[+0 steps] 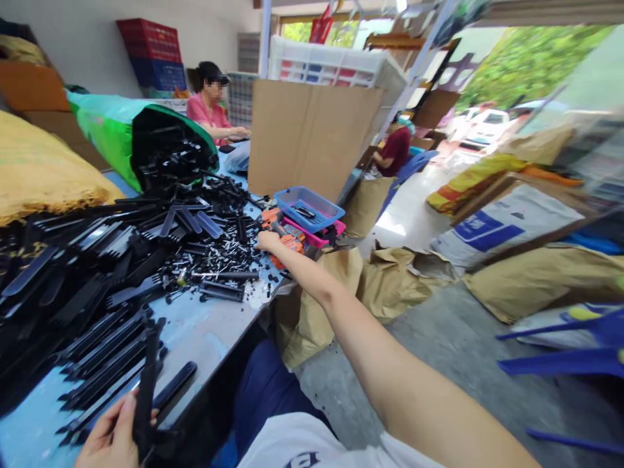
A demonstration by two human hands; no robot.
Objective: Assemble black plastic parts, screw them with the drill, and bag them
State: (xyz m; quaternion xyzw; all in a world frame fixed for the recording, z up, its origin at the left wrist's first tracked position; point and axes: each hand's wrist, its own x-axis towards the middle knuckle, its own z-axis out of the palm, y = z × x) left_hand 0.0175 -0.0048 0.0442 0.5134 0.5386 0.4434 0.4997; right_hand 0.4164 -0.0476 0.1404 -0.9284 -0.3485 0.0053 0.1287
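- Evidently the left hand [114,429] grips a long black strip [146,387] between thumb and fingers, low at the near left corner of the table [195,335]; the strip stands steeply tilted, its far end free.
- Judging by its look, that strip is moulded plastic: light, stiff along its length, and rather slick where the surface shines. A pinch across the flat sides, near the middle, should balance it best – held only at one end, it could swing or twist.
- Similar pieces lie side by side in a row [107,346] beyond the left hand, and one loose strip [178,383] rests just beside the held one. Their narrow ends look the likeliest part to snap or scratch, so the broad body is the safer hold.
- The right hand [269,240] is stretched out at the far part of the table, at an orange-and-black tool [292,244] near a blue basket [312,207]. Whether its fingers are closed on the tool – I cannot tell.
- That tool is probably heavier than any strip, with a hard casing; a full wrap around its body would suit it better than fingertips.
- Small bits [214,257] lie scattered nearby, likely light, easily knocked and awkward to pick up singly.
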